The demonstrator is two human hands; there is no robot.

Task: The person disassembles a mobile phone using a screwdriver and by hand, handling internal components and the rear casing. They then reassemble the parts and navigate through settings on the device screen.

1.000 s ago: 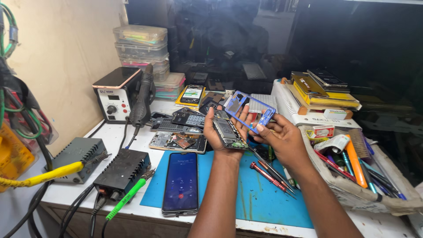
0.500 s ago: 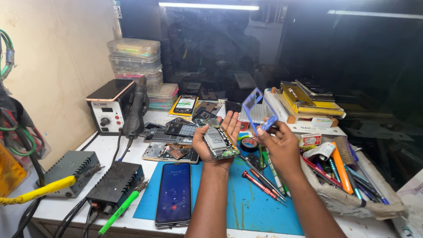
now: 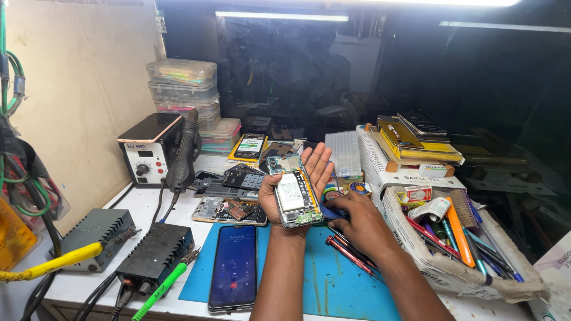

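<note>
My left hand (image 3: 316, 165) is raised over the bench, gripping an opened phone (image 3: 291, 191) with its back off, a white battery and circuit board showing. My right hand (image 3: 358, 224) is low on the blue mat (image 3: 333, 297), just right of the opened phone, its fingertips curled on a small dark blue piece (image 3: 331, 211) next to some tape rolls. What the fingers grip, if anything, is hidden. Red-handled screwdrivers (image 3: 350, 253) lie under my right wrist.
A phone with a lit screen (image 3: 233, 273) lies on the mat's left edge. Phone parts (image 3: 231, 208), a hot-air station (image 3: 147, 151), stacked plastic boxes (image 3: 181, 89), two dark boxes with cables (image 3: 156, 252) and a crowded tool tray (image 3: 458, 238) surround the work area.
My right hand has come down from holding up a blue phone frame to the mat. My left hand has lifted the opened phone higher and opened its fingers behind it.
</note>
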